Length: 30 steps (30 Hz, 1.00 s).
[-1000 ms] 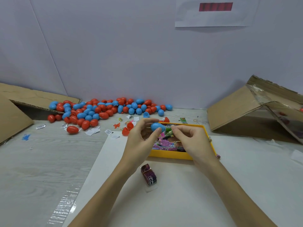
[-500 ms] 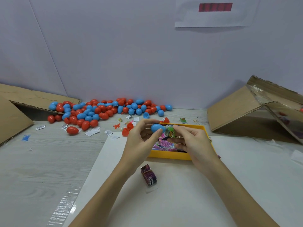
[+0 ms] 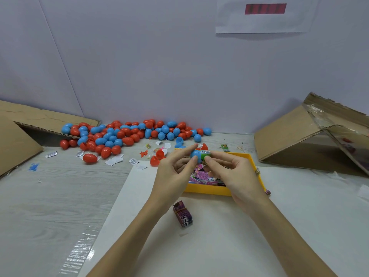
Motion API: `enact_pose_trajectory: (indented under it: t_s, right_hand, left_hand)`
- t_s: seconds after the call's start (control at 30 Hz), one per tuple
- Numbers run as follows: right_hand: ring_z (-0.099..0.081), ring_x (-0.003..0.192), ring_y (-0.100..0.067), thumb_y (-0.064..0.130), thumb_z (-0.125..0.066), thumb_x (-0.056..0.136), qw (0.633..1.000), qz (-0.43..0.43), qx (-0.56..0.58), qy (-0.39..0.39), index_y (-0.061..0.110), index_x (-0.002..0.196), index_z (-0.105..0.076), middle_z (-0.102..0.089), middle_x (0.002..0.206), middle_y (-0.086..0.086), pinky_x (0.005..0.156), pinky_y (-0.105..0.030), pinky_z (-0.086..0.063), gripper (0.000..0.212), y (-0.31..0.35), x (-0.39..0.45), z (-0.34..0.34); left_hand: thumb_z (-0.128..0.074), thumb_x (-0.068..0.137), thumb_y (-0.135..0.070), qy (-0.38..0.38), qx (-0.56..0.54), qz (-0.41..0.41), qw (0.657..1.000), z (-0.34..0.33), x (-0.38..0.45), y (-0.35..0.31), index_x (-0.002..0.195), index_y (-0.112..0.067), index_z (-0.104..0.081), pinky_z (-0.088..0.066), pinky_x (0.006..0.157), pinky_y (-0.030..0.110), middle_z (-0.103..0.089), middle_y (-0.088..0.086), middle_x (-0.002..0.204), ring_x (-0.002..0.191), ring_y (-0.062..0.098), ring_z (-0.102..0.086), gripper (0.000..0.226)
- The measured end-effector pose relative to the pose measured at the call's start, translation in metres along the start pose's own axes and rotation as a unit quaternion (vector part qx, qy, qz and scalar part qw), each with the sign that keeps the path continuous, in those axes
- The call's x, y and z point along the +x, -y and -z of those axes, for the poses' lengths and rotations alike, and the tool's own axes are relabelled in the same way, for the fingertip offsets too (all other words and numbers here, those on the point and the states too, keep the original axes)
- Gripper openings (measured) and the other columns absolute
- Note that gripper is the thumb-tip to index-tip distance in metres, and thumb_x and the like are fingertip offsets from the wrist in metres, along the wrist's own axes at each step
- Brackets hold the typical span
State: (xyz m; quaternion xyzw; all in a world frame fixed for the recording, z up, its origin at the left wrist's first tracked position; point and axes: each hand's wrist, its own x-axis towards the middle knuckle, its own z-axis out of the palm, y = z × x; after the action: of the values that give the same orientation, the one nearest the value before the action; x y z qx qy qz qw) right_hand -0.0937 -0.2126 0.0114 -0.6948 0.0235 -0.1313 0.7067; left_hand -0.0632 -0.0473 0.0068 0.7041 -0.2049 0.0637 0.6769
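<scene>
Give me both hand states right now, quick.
Left hand: closed, pinching the blue egg shell.
Right hand: closed, pinching the green packet against that shell.

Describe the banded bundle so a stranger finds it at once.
Find the yellow tray on the white sheet. Just before its near wall lies a purple bundle. Unlike the tray's loose packets, it is banded and lies alone.

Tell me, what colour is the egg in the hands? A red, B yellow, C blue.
C: the egg that the left hand pinches is blue, and the right hand pinches a green packet right beside it.
</scene>
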Motion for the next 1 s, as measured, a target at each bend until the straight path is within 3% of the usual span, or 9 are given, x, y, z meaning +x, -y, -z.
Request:
enact_pose_trajectory:
  t_s: [0.23, 0.5, 0.8, 1.0]
  right_hand:
    - [-0.075, 0.096, -0.006, 0.022, -0.081, 0.085, 0.998, 0.036, -0.043, -0.026, 0.019, 0.123, -0.074, -0.079, 0.104, 0.009, 0.086, -0.026, -0.061, 0.038, -0.0002, -0.0002, -0.0031]
    - [-0.075, 0.098, -0.007, 0.016, -0.08, 0.087, 0.996, 0.068, -0.045, -0.028, 0.015, 0.121, -0.074, -0.079, 0.105, 0.005, 0.083, -0.019, -0.058, 0.035, -0.0017, -0.0009, -0.0046]
    - [-0.074, 0.097, -0.005, 0.016, -0.079, 0.087, 0.996, 0.071, -0.056, -0.028, 0.016, 0.122, -0.074, -0.078, 0.106, 0.006, 0.084, -0.02, -0.059, 0.035, 0.0016, -0.0033, -0.0067]
    - [-0.074, 0.098, -0.005, 0.016, -0.079, 0.088, 0.997, 0.058, -0.049, -0.022, 0.019, 0.123, -0.074, -0.077, 0.107, 0.008, 0.079, -0.017, -0.058, 0.035, 0.0025, -0.0047, -0.0077]
  left_hand:
    - [-0.067, 0.098, -0.015, -0.009, 0.011, 0.0, 1.0, -0.0009, 0.0009, 0.0005, 0.135, -0.02, -0.066, -0.055, 0.083, 0.016, -0.073, 0.008, 0.112, 0.097, 0.007, -0.072, 0.038]
    - [-0.067, 0.097, -0.017, -0.02, -0.009, 0.009, 1.0, -0.0004, 0.0021, 0.0024, 0.131, -0.022, -0.068, -0.058, 0.084, 0.022, -0.075, 0.009, 0.106, 0.093, 0.015, -0.075, 0.034]
    - [-0.068, 0.097, -0.017, -0.009, -0.015, 0.011, 1.0, -0.0001, 0.0018, 0.0019, 0.128, -0.025, -0.069, -0.053, 0.078, 0.013, -0.074, 0.012, 0.105, 0.092, 0.014, -0.074, 0.032]
    - [-0.074, 0.093, -0.018, -0.026, 0.001, -0.019, 0.999, 0.0008, 0.0015, 0.0024, 0.123, -0.02, -0.07, -0.06, 0.086, 0.028, -0.076, -0.002, 0.103, 0.096, 0.015, -0.074, 0.03]
